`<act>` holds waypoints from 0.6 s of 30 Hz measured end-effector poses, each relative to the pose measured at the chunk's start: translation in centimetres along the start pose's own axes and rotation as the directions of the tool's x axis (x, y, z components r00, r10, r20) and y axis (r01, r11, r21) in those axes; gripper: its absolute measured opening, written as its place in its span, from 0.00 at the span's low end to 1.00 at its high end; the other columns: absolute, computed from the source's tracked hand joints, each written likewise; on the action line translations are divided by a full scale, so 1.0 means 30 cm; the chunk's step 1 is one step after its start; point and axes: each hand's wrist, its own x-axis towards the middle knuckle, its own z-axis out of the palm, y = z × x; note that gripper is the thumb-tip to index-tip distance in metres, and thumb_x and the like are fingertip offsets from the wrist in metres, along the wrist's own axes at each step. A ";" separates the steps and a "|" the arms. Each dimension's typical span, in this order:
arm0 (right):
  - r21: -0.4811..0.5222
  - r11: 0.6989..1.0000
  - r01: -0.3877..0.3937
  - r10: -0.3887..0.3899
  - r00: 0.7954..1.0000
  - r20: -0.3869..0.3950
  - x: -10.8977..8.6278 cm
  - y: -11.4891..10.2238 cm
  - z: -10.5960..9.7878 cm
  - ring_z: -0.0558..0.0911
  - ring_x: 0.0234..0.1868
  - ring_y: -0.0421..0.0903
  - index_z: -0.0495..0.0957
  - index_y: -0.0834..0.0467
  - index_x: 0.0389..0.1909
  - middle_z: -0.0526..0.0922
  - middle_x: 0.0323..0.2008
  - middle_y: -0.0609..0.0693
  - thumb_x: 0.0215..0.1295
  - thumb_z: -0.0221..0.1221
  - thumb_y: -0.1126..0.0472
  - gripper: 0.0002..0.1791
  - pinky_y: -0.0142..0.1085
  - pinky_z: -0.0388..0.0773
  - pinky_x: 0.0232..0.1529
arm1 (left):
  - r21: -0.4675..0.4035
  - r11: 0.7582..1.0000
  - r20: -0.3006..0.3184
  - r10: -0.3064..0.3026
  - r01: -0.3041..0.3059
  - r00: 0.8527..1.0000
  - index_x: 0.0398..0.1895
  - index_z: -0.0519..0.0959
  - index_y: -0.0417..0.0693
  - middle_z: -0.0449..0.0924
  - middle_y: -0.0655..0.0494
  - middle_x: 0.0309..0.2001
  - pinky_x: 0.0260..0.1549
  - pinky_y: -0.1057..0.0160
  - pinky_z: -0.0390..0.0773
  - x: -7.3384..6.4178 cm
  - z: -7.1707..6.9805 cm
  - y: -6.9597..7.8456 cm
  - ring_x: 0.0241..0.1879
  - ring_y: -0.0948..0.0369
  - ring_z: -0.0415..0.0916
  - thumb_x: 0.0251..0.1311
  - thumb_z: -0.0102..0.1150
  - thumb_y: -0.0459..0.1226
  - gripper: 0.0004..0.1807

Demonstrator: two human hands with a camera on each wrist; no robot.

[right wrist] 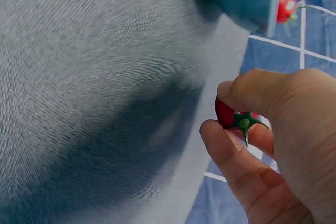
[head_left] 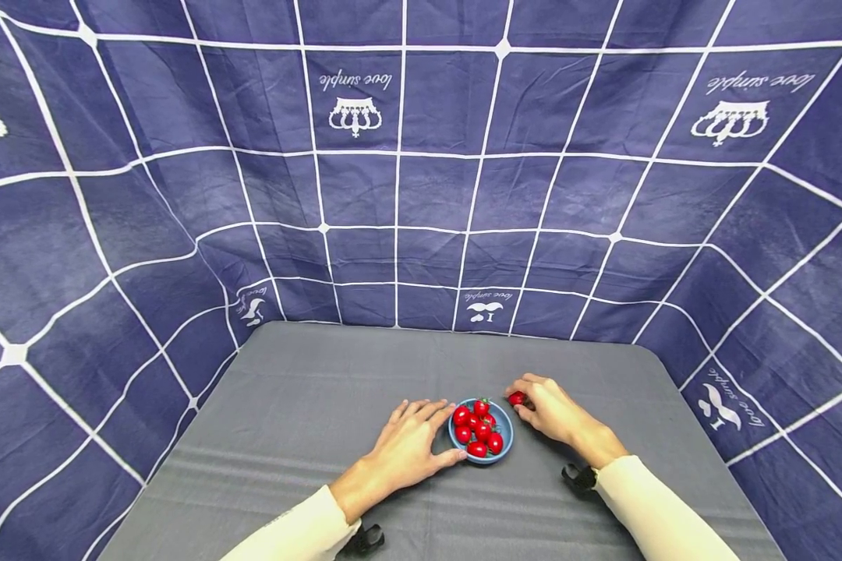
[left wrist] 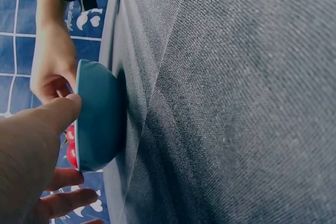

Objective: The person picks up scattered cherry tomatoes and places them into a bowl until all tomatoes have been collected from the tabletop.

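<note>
A blue bowl [head_left: 510, 442] stands upright on the grey cloth and holds several red cherry tomatoes [head_left: 482, 431] with green stems. My left hand [head_left: 410, 446] is at its left side, thumb and index finger spread, both touching the rim. In the left wrist view the thumb lies against the bowl's [left wrist: 100, 119] rim and the other fingers are fairly straight. Right of the bowl, my right hand [head_left: 554, 409] pinches one cherry tomato [right wrist: 227, 114] between thumb and fingertips. Its green stem faces the wrist camera, and a shadow falls on the cloth beside it.
A grey cloth-covered table [head_left: 309, 389] lies beneath both hands. Behind it and at both sides hangs a blue curtain [head_left: 435, 195] with white grid lines and printed motifs. Black straps [head_left: 579, 477] circle both wrists beside pale sleeves.
</note>
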 end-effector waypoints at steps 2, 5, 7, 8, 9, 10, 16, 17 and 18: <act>0.022 1.000 -0.005 0.006 1.000 -0.029 -0.004 -0.016 -0.013 0.86 0.38 0.37 0.92 0.60 0.52 0.93 0.46 0.49 0.66 0.77 0.74 0.16 0.35 0.88 0.40 | 0.005 1.000 -0.002 0.003 -0.003 1.000 0.80 0.83 0.57 0.87 0.56 0.77 0.79 0.32 0.78 0.002 0.001 0.001 0.76 0.48 0.84 0.70 0.73 0.70 0.44; 0.063 0.998 0.003 0.002 0.998 -0.070 -0.012 -0.043 -0.029 0.87 0.36 0.34 0.91 0.60 0.50 0.93 0.43 0.48 0.63 0.79 0.74 0.16 0.33 0.90 0.39 | 0.013 1.000 -0.001 0.006 -0.006 1.000 0.80 0.84 0.57 0.88 0.56 0.76 0.78 0.34 0.80 0.004 0.004 0.001 0.75 0.48 0.85 0.70 0.73 0.70 0.43; 0.078 0.997 0.012 -0.006 0.997 -0.083 -0.017 -0.061 -0.037 0.87 0.35 0.33 0.90 0.59 0.49 0.93 0.42 0.46 0.62 0.79 0.73 0.16 0.32 0.89 0.38 | 0.017 1.000 -0.003 0.008 -0.008 1.000 0.79 0.84 0.56 0.88 0.56 0.76 0.78 0.36 0.81 0.006 0.005 0.001 0.75 0.49 0.85 0.70 0.73 0.70 0.43; 0.083 0.996 0.018 -0.011 0.996 -0.084 -0.019 -0.070 -0.041 0.87 0.35 0.32 0.90 0.58 0.48 0.93 0.41 0.46 0.62 0.80 0.72 0.16 0.31 0.90 0.38 | 0.021 1.000 -0.005 0.009 -0.009 1.000 0.79 0.84 0.56 0.88 0.56 0.76 0.77 0.37 0.81 0.007 0.005 0.002 0.74 0.49 0.86 0.70 0.73 0.70 0.43; 0.085 0.996 0.022 -0.014 0.996 -0.084 -0.021 -0.080 -0.045 0.86 0.35 0.31 0.90 0.58 0.48 0.93 0.41 0.46 0.62 0.80 0.71 0.16 0.31 0.89 0.38 | 0.023 1.000 -0.006 0.010 -0.010 1.000 0.79 0.84 0.56 0.88 0.56 0.76 0.76 0.38 0.82 0.007 0.005 0.002 0.74 0.49 0.86 0.70 0.73 0.70 0.43; 0.087 0.996 0.025 -0.018 0.997 -0.079 -0.023 -0.089 -0.048 0.85 0.35 0.31 0.91 0.58 0.49 0.93 0.41 0.45 0.62 0.81 0.70 0.16 0.31 0.89 0.38 | 0.025 1.000 -0.009 0.011 -0.011 1.000 0.79 0.84 0.56 0.88 0.57 0.76 0.75 0.39 0.83 0.007 0.005 0.002 0.73 0.49 0.86 0.70 0.73 0.70 0.43; 0.097 0.994 0.041 -0.036 0.998 -0.051 -0.034 -0.128 -0.056 0.84 0.36 0.31 0.91 0.58 0.50 0.94 0.43 0.45 0.65 0.80 0.69 0.15 0.30 0.87 0.38 | 0.023 1.000 -0.018 0.017 -0.016 1.000 0.78 0.85 0.57 0.88 0.58 0.75 0.70 0.41 0.85 0.010 0.008 0.000 0.70 0.51 0.87 0.70 0.73 0.70 0.43; 0.098 0.994 0.045 -0.040 0.998 -0.048 -0.036 -0.133 -0.057 0.84 0.36 0.32 0.91 0.59 0.51 0.94 0.43 0.45 0.65 0.80 0.69 0.15 0.30 0.87 0.38 | 0.023 1.000 -0.017 0.016 -0.016 1.000 0.78 0.85 0.57 0.88 0.58 0.75 0.70 0.41 0.85 0.011 0.008 0.000 0.70 0.51 0.87 0.70 0.73 0.70 0.43; 0.100 0.994 0.046 -0.042 0.998 -0.043 -0.038 -0.137 -0.058 0.85 0.36 0.34 0.91 0.59 0.52 0.94 0.43 0.46 0.65 0.80 0.69 0.15 0.31 0.87 0.38 | 0.022 1.000 -0.016 0.016 -0.015 1.000 0.78 0.85 0.57 0.88 0.58 0.75 0.70 0.41 0.85 0.011 0.009 0.000 0.70 0.51 0.87 0.70 0.73 0.70 0.43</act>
